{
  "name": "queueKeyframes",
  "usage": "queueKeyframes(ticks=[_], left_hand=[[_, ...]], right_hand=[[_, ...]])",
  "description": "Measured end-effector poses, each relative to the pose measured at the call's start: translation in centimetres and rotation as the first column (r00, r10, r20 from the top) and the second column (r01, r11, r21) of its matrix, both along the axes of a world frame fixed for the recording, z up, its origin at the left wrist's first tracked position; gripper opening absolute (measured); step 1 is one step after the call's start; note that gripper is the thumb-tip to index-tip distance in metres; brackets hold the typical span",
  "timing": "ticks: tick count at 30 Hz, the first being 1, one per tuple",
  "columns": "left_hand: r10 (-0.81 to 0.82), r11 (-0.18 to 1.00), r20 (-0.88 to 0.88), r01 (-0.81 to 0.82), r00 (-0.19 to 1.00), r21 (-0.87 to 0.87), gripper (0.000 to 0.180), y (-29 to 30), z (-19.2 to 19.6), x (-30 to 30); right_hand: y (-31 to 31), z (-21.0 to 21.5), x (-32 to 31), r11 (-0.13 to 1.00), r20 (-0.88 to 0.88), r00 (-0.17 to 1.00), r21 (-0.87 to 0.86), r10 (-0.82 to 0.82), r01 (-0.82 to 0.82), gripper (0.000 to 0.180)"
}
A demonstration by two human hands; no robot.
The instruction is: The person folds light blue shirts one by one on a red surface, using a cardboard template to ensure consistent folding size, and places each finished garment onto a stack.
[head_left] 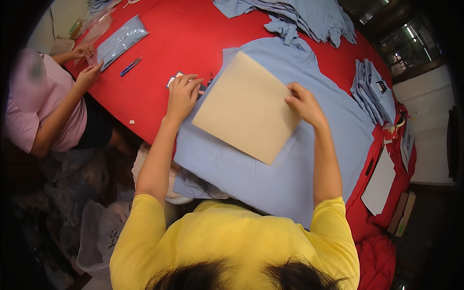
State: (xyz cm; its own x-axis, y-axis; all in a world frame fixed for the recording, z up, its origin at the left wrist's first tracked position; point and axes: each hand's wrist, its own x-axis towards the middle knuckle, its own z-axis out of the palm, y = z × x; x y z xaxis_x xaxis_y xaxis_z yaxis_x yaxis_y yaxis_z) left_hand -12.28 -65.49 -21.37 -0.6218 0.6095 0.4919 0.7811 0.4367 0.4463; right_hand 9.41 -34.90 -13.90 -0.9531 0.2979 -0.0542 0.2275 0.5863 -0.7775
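A beige cardboard sheet is tilted over a light blue garment spread on the table in front of me. My right hand grips the cardboard by its right edge, thumb and fingers pinched on it. Left of the cardboard, my left hand reaches over some small white-and-blue cards and a dark item beside them, its fingers apart and bent downward. The fingertips partly cover these small things, so whether they touch them is hard to tell.
Red cloth covers the table. Folded blue garments lie at the right, more blue garments at the far side. White sheets rest at the right edge. On the left, a co-worker handles clear plastic near a bagged garment and a blue cutter.
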Motion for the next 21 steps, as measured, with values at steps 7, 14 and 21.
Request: queueKeyframes(ticks=[7,14,21], left_hand=[[0.094,0.964,0.263,-0.154,0.96,0.219,0.017,1.0,2.0,1.4],[-0.131,0.973,0.03,0.122,0.991,0.197,0.021,4.2,0.3,9.4],[-0.011,0.989,0.238,-0.025,0.971,0.149,0.028,3.2,-1.4,3.0]], right_hand=[[-1.1,-3.7,-7.6,0.98,0.086,0.991,0.181,-0.1,0.083,0.024],[0.2,-3.7,-4.8,0.989,0.136,0.986,0.122,-0.095,0.078,0.029],[2.1,-3.8,10.6,0.903,-0.011,0.95,0.305,-0.313,0.301,0.028]])
